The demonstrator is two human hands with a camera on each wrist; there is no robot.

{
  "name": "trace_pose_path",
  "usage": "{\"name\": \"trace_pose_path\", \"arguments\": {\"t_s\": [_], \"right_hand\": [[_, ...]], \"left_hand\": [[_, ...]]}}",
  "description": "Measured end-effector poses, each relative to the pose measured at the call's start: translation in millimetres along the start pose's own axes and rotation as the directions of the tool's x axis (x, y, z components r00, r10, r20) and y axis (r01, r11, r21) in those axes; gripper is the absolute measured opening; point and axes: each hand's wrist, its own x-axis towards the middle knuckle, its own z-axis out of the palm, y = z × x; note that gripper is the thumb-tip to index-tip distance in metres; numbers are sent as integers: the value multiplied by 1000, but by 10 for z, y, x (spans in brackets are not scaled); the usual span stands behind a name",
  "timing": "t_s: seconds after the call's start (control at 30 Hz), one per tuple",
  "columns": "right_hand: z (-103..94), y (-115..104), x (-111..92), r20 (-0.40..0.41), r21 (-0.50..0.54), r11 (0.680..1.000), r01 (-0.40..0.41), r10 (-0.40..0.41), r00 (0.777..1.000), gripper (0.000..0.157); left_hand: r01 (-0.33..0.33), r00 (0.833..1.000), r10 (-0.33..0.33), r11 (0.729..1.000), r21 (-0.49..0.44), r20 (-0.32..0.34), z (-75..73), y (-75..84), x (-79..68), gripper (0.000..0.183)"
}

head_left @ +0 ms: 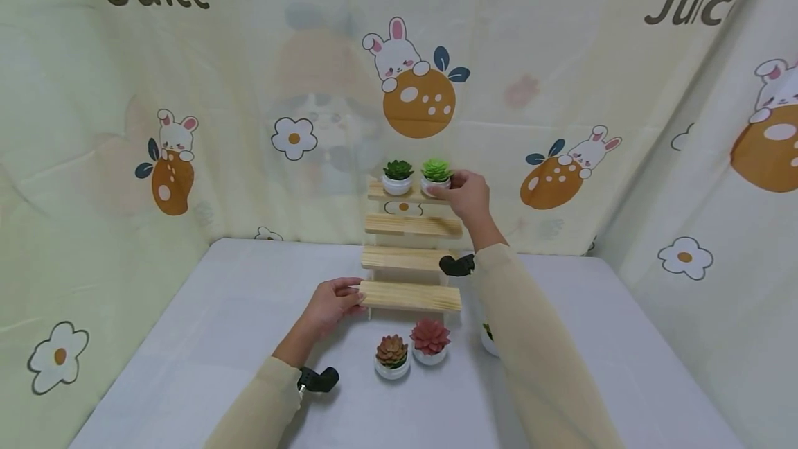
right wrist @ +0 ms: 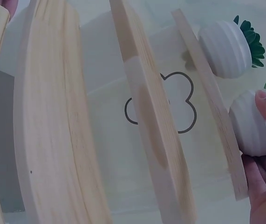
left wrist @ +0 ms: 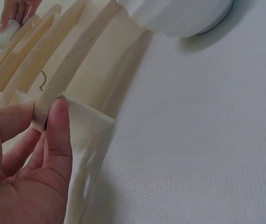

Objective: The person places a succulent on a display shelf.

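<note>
A stepped wooden stand (head_left: 411,295) rises from the table in the head view. On its top tier sit two potted succulents: a dark green one (head_left: 397,177) at left and a light green one (head_left: 436,170) at right. My right hand (head_left: 469,197) holds the light green succulent's white ribbed pot (right wrist: 254,123), thumb on its side, at the tier's right end. My left hand (left wrist: 35,158) pinches the left end of the lowest step (left wrist: 72,58) between thumb and fingers.
In front of the stand are a brown succulent (head_left: 392,355) and a red succulent (head_left: 430,339) in white pots. Another white pot (head_left: 490,342) is partly hidden by the right sleeve. A printed curtain (head_left: 249,179) hangs behind the white table (head_left: 249,296).
</note>
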Motion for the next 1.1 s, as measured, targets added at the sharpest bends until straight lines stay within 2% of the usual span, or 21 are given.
{"name": "trace_pose_path", "arguments": {"t_s": [0.3,0.53,0.8,1.1], "right_hand": [[-13,-3,-8,-24,21,999,24,-23,999,47],[-24,13,-25,-2,38,999,26,-26,1000,48],[-115,87,-78,39,44,999,20,-22,999,57],[-265,200,-243,62,50,998,36,-39,997,66]], "left_hand": [[-7,1000,7,1000,11,-6,9,-16,23,37],[7,1000,-7,1000,16,-14,11,-26,30,37],[-3,1000,3,1000,27,-3,11,-24,10,38],[-2,1000,2,999,32,-11,13,-9,0,37]]}}
